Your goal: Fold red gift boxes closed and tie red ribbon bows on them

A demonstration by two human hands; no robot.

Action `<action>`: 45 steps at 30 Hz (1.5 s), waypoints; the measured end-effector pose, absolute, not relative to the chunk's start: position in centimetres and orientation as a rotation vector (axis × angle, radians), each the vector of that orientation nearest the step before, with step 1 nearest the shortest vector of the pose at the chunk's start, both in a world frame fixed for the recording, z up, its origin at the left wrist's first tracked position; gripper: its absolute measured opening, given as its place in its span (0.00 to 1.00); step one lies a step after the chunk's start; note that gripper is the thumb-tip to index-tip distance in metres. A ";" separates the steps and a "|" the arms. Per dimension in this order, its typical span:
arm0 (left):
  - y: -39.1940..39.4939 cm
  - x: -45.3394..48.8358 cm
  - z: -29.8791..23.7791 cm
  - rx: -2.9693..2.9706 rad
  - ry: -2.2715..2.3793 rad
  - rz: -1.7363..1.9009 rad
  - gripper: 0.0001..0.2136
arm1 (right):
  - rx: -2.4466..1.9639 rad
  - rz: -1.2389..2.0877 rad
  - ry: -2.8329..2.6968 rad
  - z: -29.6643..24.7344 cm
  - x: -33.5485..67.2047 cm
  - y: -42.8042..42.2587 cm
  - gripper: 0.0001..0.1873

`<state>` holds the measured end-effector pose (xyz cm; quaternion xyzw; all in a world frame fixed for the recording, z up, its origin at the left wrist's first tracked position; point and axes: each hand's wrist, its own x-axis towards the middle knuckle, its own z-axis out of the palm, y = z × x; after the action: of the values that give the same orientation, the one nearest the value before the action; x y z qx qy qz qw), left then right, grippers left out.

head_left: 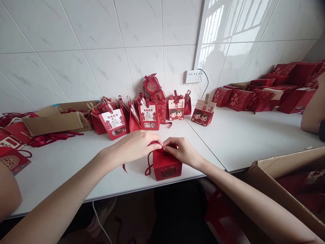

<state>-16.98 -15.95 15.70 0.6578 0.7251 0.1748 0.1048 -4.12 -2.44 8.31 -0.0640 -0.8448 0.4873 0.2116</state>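
A small red gift box (167,167) with a gold emblem on its front stands near the table's front edge. My left hand (139,144) and my right hand (184,150) meet over its top, fingertips pinched on a bit of red ribbon (163,148). My fingers hide most of that ribbon and whatever knot it may have. A ribbon tail (124,168) hangs below my left wrist. From the box's left side a twisted red cord handle (148,166) droops onto the table.
Behind stand several finished-looking gift boxes (149,117) against the tiled wall. An open carton (56,123) with ribbons lies left; red boxes (240,100) line the right. A larger carton (274,189) is at front right. Other people's arms (311,108) show at both sides.
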 end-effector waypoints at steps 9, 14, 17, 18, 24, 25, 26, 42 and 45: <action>-13.9 -17.1 16.1 1.873 2.174 0.598 0.07 | -0.121 1.368 -2.368 7.9 -4.0 -2.2 0.05; -13.2 -18.6 13.6 1.769 2.120 0.777 0.12 | 0.015 1.408 -2.301 7.3 -3.9 -1.8 0.07; -13.0 -19.0 11.7 1.663 1.973 0.962 0.12 | 0.038 1.436 -2.257 7.0 -3.9 -1.6 0.07; -13.0 -19.1 11.2 1.633 1.934 1.010 0.12 | 0.041 1.441 -2.249 6.9 -3.9 -1.6 0.07; -13.2 -18.7 10.3 1.521 1.893 1.351 0.18 | 0.050 1.443 -2.240 6.9 -3.9 -1.7 0.09; -13.2 -18.5 10.4 1.521 1.886 1.397 0.19 | 0.039 1.426 -2.250 6.9 -4.0 -1.8 0.08; -13.1 -18.4 10.5 1.534 1.875 1.422 0.19 | 0.022 1.404 -2.263 6.9 -4.0 -1.8 0.08; -14.5 -18.1 8.5 1.984 2.082 1.232 0.07 | -0.286 1.283 -2.114 6.5 -3.6 -2.6 0.05; -14.6 -17.5 8.8 1.968 2.113 1.284 0.07 | -0.219 1.271 -2.172 6.7 -3.7 -2.6 0.05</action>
<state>-17.53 -14.61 8.83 0.6227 0.6685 0.4064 -0.0094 -3.67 -2.63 6.71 -0.0825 -0.8194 0.4796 0.3030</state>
